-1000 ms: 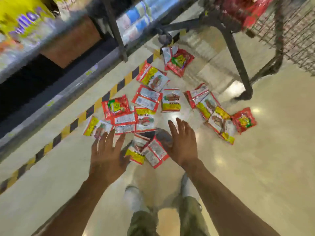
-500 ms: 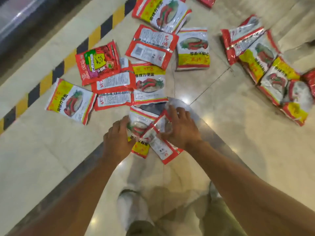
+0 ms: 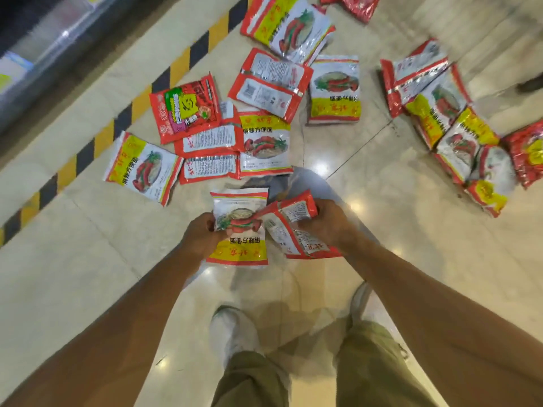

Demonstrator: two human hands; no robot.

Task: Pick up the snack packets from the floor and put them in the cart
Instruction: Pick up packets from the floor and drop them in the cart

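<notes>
Floor [image 3: 382,207]: glossy cream tile with spots of glare, seen from above.
Hazard stripe [image 3: 141,96]: yellow and black, running diagonally from 9 o'clock up to 12 o'clock.
Shelf base [image 3: 44,57]: blurred, beyond the stripe at 10 to 11 o'clock.
Left hand [image 3: 202,236]: fingers curled round the left edge of the picture-side packet, thumb pressed on its printed face.
Picture-side packet [image 3: 239,245]: held at the middle of the view, yellow band toward the person. Its 3 o'clock edge touches what the other hand holds.
Right hand [image 3: 326,224]: fingers curled tight round the red-backed packets, crumpling their upper end.
Red-backed packets [image 3: 289,230]: label side up and tilted. There seems to be more than one, but the count is unclear.
Middle cluster [image 3: 264,142]: on the floor at 12 o'clock from the hands, overlapping packets, some picture side up, some back up, one of a different red-and-green design at its 10 o'clock corner.
Lone packet [image 3: 141,167]: flat on the floor at 10 o'clock, just inside the stripe and just beside the middle cluster.
Right cluster [image 3: 452,127]: an overlapping row on the floor at 2 o'clock, well apart from the middle cluster.
Top-edge packets [image 3: 360,5]: red, at 12 to 1 o'clock, cut off by the frame.
Shoes [image 3: 232,330]: pale, at 6 o'clock — olive trousers [image 3: 252,380] just below them.
</notes>
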